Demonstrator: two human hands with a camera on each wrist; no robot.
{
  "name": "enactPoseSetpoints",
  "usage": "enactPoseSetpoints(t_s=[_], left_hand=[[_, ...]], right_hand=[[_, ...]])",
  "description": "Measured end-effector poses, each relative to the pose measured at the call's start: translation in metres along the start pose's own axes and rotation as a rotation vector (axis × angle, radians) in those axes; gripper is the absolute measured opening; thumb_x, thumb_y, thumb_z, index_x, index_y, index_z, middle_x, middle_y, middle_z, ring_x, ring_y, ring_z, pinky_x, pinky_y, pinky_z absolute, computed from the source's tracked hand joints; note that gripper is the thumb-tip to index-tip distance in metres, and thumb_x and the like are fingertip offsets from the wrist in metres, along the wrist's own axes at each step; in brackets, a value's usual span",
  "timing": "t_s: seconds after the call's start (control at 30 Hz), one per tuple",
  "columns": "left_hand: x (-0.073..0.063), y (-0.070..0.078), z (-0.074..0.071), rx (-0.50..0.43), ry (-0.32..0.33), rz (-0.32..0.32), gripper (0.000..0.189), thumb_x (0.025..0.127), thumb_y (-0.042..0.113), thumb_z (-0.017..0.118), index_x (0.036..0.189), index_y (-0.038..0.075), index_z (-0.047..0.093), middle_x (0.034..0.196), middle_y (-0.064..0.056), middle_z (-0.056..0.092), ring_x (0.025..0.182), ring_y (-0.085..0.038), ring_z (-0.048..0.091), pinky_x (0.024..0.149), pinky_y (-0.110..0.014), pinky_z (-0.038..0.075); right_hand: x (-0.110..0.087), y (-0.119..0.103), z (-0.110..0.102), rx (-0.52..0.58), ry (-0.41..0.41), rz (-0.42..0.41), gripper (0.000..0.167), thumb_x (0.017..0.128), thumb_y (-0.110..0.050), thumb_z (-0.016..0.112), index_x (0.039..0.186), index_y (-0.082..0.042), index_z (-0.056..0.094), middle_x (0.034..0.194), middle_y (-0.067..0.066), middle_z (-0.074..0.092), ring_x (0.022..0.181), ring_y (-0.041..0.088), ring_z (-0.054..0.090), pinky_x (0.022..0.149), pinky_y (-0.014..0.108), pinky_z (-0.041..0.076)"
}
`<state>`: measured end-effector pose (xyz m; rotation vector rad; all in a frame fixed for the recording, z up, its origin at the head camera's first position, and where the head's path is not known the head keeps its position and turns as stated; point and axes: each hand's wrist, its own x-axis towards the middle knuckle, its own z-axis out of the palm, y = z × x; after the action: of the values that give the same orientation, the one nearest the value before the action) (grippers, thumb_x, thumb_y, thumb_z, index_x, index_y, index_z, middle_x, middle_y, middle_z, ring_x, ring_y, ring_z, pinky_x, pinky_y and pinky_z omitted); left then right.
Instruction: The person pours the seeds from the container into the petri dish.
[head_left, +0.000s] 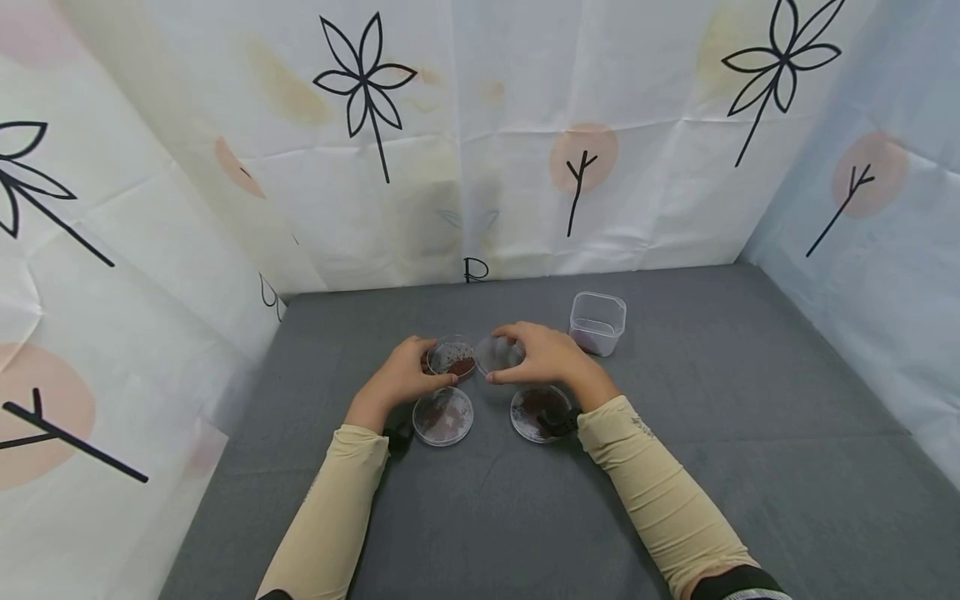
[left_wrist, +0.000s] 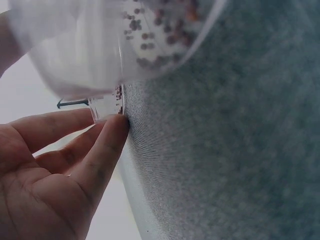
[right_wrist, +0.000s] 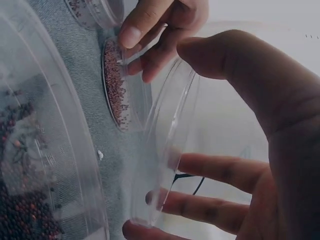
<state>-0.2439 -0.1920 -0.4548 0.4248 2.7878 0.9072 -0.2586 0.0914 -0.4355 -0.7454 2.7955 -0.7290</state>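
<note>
My left hand (head_left: pixel 396 375) grips the side of a clear petri dish (head_left: pixel 442 357) at the back left, thumb and fingers at its rim. Small reddish-brown seeds (right_wrist: pixel 114 85) lie spread on that dish's bottom. Just to the right, my right hand (head_left: pixel 551 357) holds a clear petri dish lid (right_wrist: pixel 172 112) by its edge, thumb on one side and fingertips on the other. The lid is tilted up on edge beside the dish, with nothing in it. In the left wrist view, the left fingers (left_wrist: pixel 100 155) touch the dish close to the cloth.
Nearer me stand two more petri dishes with seeds, one at front left (head_left: pixel 442 418) and one at front right (head_left: pixel 528 417) under my right wrist. A clear square plastic tub (head_left: pixel 597 321) is behind my right hand. Grey cloth (head_left: pixel 480 517) covers the table; patterned curtains (head_left: pixel 510 100) surround it.
</note>
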Motion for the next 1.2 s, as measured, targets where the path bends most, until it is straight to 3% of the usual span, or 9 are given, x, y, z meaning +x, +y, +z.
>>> enactPoseSetpoints(t_s=[0.33,0.67,0.93,1.2], left_hand=[[0.001,-0.001,0.002,-0.022,-0.005,0.002,0.082,0.096,0.035,0.08,0.158,-0.005,0.044,0.133,-0.022,0.057,0.109,-0.031,0.062,0.093,-0.05,0.057],[0.002,-0.001,0.001,-0.059,-0.014,0.007,0.081,0.096,0.034,0.08,0.159,-0.002,0.044,0.144,-0.024,0.054,0.123,-0.038,0.063,0.101,-0.053,0.057],[0.003,-0.001,0.001,-0.086,-0.027,-0.009,0.083,0.096,0.035,0.081,0.16,0.0,0.043,0.153,-0.023,0.05,0.131,-0.04,0.06,0.105,-0.053,0.056],[0.0,0.0,0.0,-0.119,-0.03,0.012,0.084,0.095,0.034,0.082,0.16,-0.003,0.042,0.154,-0.025,0.049,0.132,-0.042,0.061,0.105,-0.053,0.056]], right_hand=[[0.0,-0.006,0.001,-0.094,0.001,0.01,0.086,0.084,-0.076,0.072,0.154,-0.027,0.059,0.14,0.006,0.065,0.12,0.027,0.067,0.097,0.056,0.055],[0.004,-0.008,0.004,-0.009,0.042,-0.108,0.073,0.086,-0.049,0.087,0.144,-0.01,0.065,0.142,0.012,0.06,0.13,0.031,0.061,0.108,0.053,0.052],[0.006,-0.01,0.009,-0.003,0.032,-0.119,0.059,0.085,-0.042,0.09,0.127,-0.006,0.069,0.134,0.014,0.063,0.119,0.031,0.062,0.101,0.05,0.053],[0.009,-0.014,0.014,-0.004,0.011,-0.13,0.061,0.09,-0.041,0.086,0.136,-0.005,0.069,0.138,0.017,0.061,0.127,0.034,0.061,0.107,0.051,0.052]])
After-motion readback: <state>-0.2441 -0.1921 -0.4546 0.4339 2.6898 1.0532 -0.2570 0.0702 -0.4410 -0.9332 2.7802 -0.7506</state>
